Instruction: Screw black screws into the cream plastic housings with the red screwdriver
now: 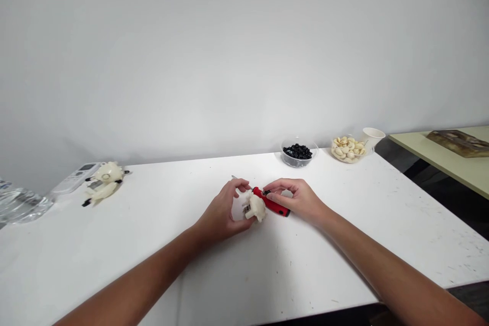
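My left hand [229, 212] grips a cream plastic part [255, 208] between thumb and fingers, just above the white table [214, 275]. Close by on the right, my right hand [292, 197] pinches a small black piece [266, 192] between thumb and index finger. Between the hands, a screwdriver with a red handle [277, 208] lies on the table, its metal shaft pointing to the back left. The cream part overlaps the near side of the screwdriver in the view.
Two clear bowls, one with black pieces [298, 152], one with cream pieces [347, 148], stand at the back right beside a white cup [373, 136]. Assembled cream parts [105, 181], a white remote [77, 178] and a plastic bottle [23, 205] lie at the left.
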Motion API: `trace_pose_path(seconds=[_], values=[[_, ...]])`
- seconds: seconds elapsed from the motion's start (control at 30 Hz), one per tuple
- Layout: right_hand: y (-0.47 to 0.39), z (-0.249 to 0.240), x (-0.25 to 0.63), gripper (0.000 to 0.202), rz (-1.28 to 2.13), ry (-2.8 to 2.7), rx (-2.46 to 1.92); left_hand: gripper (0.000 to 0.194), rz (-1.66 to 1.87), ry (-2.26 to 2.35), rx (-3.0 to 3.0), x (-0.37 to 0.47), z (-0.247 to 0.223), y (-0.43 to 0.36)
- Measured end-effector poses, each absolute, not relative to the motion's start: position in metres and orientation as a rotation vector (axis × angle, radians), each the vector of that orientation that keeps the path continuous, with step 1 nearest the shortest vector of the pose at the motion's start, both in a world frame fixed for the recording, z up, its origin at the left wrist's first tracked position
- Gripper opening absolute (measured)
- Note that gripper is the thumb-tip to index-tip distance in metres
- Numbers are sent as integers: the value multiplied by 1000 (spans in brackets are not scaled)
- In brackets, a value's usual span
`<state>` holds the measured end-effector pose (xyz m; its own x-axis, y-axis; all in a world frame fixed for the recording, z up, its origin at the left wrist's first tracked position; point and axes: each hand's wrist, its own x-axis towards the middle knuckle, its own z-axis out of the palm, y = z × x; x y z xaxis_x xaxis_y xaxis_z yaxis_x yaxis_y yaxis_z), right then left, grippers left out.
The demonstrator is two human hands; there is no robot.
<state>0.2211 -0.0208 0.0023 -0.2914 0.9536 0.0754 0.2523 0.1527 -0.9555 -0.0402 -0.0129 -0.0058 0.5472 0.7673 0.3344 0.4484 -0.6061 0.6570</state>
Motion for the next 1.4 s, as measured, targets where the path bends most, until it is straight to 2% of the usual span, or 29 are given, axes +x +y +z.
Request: trace_pose_path(seconds=[0.13,0.43,0.6,0.73,0.97,1.1,1.27,1.4], values=[[-23,6,220,22,1195,-1670,-1158,46,712,967,2263,-41,1,-11],[-19,1,221,23,1202,-1634,-1120,41,786,994,2124,-42,5,-13],[-18,-2,220,23,1204,-1635,-1101,28,838,944,2186,-44,2,-10],[-22,0,216,20,1161,-1650,-1090,38,745,859,2270,-45,-2,-6],[-26,4,213,14,1103,-1713,-1094,27,596,848,2300,-42,1,-5],[-25,3,214,13,1068,-1712,-1110,26,666,931,2291,-43,0,-4],[-25,1,213,16,1024,-1705,-1077,13,873,1046,2294,-42,-2,-12],[-28,5,211,19,846,-1781,-975,18,918,1063,2314,-35,-3,-23]])
